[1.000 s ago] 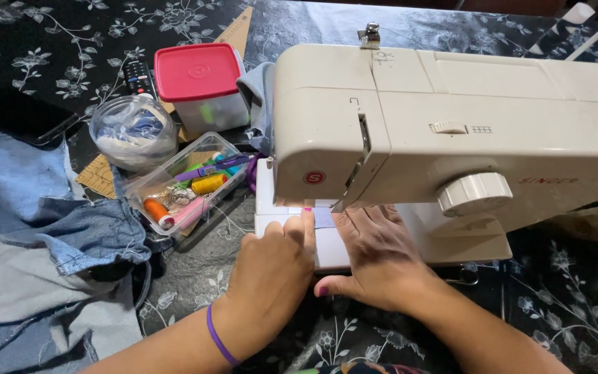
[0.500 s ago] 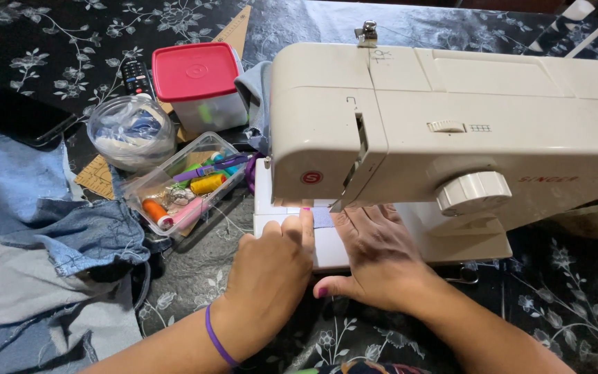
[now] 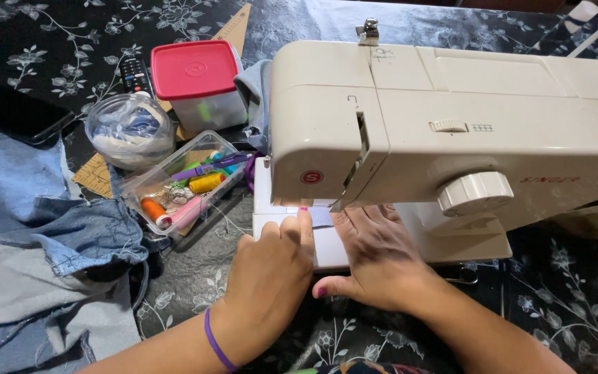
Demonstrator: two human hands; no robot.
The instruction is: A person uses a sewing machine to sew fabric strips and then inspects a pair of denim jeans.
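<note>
Small blue fabric piece [image 3: 321, 216] lay flat on the sewing machine [image 3: 451, 125] bed, centre frame, under the needle area. I judged it thin, limp, light; best pinned by fingertips at its near edge. Left hand [image 3: 271, 273] rested flat, fingers extended, index tip touching it; right hand [image 3: 375, 260] lay open, palm down, beside it. Machine body crowded above. Thread box [image 3: 185, 183] and denim [image 3: 50, 235] sat left; open worktop [image 3: 562, 305] lower right.

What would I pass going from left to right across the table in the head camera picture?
Denim fabric → clear tray of thread spools → left hand → right hand → cream sewing machine's round dial.
</note>
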